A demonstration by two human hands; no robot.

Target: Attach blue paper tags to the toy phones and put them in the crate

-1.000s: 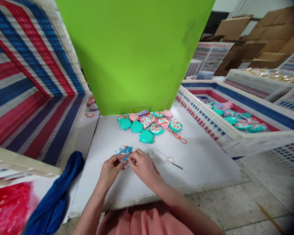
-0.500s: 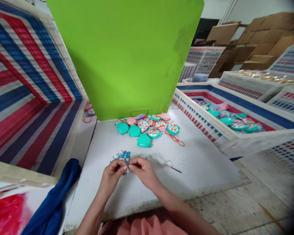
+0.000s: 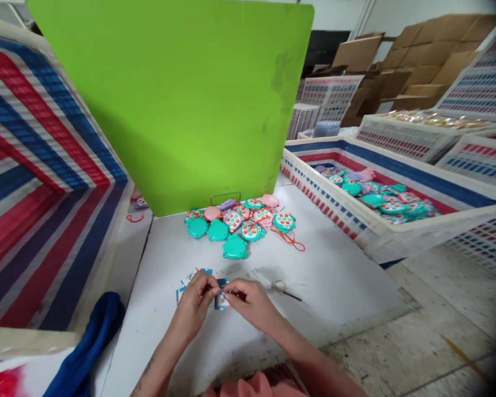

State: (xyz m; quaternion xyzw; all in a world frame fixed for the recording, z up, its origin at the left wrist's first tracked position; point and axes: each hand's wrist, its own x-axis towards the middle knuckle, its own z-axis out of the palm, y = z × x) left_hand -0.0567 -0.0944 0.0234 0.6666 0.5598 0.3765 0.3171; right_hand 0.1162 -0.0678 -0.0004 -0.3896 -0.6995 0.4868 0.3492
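Note:
Close together over the white tabletop, my left hand (image 3: 195, 304) and my right hand (image 3: 252, 302) both have their fingertips pinched at a small printed card (image 3: 222, 301). Blue, white and a little red show on this card. Whether a thin cord lies between the fingertips is too small to tell. More blue-and-white cards (image 3: 206, 272) lie partly under and behind my left hand. To the right of my right hand is a thin dark stick (image 3: 292, 296) with a pale ring at its end. Beyond the hands sits a pile of turtle-shaped toys (image 3: 235, 247) in teal, pink and purple.
A green board (image 3: 182, 105) stands behind the pile. An orange cord loop (image 3: 293, 241) lies beside the toys. At right, a striped-lined crate (image 3: 397, 234) holds more toys; another striped crate (image 3: 37, 336) stands on the left, with blue cloth (image 3: 86, 344) near it.
The card has turned from edge-on to face the camera, and the cards beneath show more. Both hands remain close together. The whole view has shifted slightly.

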